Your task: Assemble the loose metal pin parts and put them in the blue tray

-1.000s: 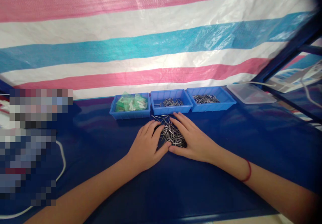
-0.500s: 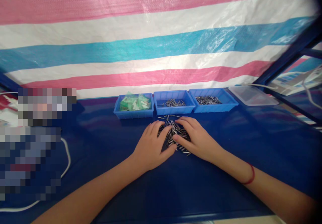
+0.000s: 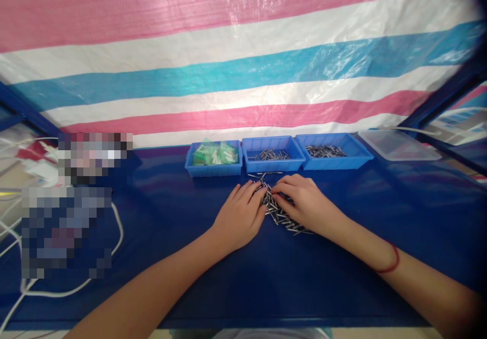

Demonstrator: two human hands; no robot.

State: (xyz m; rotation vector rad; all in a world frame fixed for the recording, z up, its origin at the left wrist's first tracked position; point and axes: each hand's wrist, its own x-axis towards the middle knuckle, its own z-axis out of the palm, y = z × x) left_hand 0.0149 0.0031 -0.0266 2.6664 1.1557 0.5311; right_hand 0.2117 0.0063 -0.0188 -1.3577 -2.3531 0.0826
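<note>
A loose pile of thin metal rods [image 3: 281, 214] lies on the blue tabletop between my hands. My left hand [image 3: 240, 214] rests palm down along the pile's left side, its fingers stretched out and touching the rods. From the right, my right hand [image 3: 304, 202] reaches into the pile with fingers bent and thumb and forefinger tips close together; what they pinch, if anything, is too small to make out. A few rods [image 3: 268, 173] lie apart at the pile's far edge. My hands hide part of the pile.
Behind the pile stand three blue bins: the left bin [image 3: 213, 170] with green packets [image 3: 215, 152], the middle bin [image 3: 274, 165] and right bin [image 3: 338, 162] with metal pieces. A clear plastic lid [image 3: 399, 145] lies far right. A white cable [image 3: 119, 222] loops at left.
My right hand's fingers have drawn together, bending in over the pile. More rods show at the pile's near right side. The whole view has shifted, so the bins appear farther right.
</note>
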